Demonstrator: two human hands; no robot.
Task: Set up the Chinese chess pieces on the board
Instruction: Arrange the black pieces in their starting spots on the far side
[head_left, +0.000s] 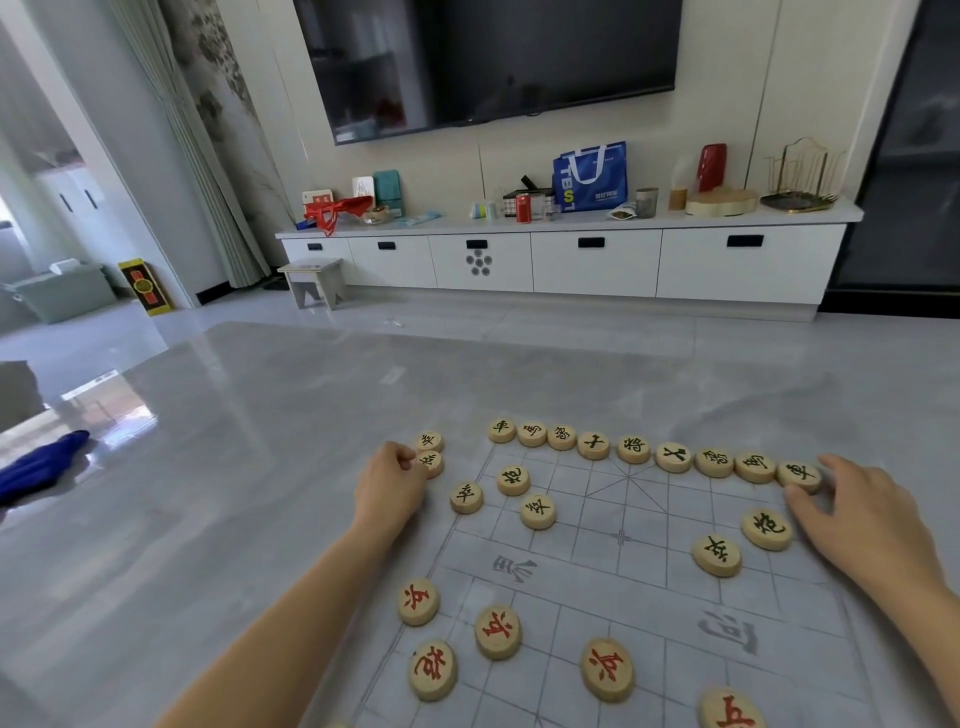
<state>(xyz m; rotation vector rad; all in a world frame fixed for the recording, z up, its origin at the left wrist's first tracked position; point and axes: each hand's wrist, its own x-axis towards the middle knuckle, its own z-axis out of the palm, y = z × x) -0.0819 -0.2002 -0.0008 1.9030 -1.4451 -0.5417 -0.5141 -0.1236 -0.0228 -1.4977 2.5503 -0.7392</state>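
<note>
A thin transparent chess board (623, 571) with grey lines lies on the grey table. Along its far edge stands a row of black-lettered wooden pieces (634, 449). My right hand (862, 514) rests at the right end of that row, fingertips touching the end piece (800, 475). My left hand (389, 486) is curled at the board's far left corner, fingers closed on a black-lettered piece (432, 462) off the board, beside another piece (430, 441). More black pieces sit loose inside the far half (537, 511). Red-lettered pieces (497, 631) lie on the near half.
A blue cloth (36, 467) lies at the table's left edge. Beyond the table are a white TV cabinet (571, 260) with clutter on it, a small stool (314, 280) and a wall television (493, 62).
</note>
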